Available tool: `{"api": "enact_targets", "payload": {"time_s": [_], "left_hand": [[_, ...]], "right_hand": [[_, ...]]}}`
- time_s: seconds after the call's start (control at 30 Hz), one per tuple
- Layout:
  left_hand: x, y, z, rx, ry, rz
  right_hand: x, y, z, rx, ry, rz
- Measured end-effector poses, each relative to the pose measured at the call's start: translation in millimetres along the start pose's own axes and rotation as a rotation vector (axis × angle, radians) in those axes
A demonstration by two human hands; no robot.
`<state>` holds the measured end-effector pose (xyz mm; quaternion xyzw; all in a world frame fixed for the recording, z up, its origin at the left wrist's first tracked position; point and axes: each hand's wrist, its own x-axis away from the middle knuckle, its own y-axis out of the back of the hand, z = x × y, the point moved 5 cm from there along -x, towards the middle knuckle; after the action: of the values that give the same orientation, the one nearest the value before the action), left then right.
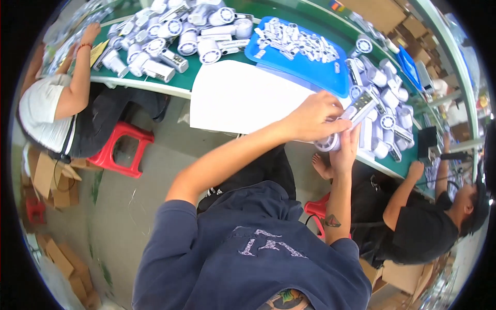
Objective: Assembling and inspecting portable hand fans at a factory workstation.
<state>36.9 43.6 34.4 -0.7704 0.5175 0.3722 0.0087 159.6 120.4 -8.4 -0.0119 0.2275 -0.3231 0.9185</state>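
Observation:
I hold a white plastic device (358, 107) over the right part of the bench, close to its front edge. It has a long body with a dark strip along one face and a round, slotted end. My right hand (345, 151) is closed around it from below, near the round end. From the left, my left hand (316, 118) reaches over it, fingers bent and thumb pressed to the body; some fingertips are hidden. Beside my hands lies a white sheet (243, 98). A heap of similar white devices (382, 119) sits just to the right.
A blue tray (324, 76) of small white parts stands behind the sheet. Another heap of white devices (170, 36) covers the green bench at far left. A person sits on each side of me. A red stool (121, 150) and cardboard boxes (54, 181) stand at left.

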Motion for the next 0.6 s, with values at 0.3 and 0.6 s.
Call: {"api": "enact_targets", "payload": {"time_s": [0.3, 0.6], "left_hand": [[12.4, 28.0, 101.4, -0.166, 0.182, -0.253], [21.3, 19.9, 112.7, -0.163, 0.219, -0.184]], "right_hand": [[13.7, 47.9, 51.4, 1.519, -0.008, -0.033], [-10.9, 28.6, 122.6, 1.705, -0.04, -0.236]]}}
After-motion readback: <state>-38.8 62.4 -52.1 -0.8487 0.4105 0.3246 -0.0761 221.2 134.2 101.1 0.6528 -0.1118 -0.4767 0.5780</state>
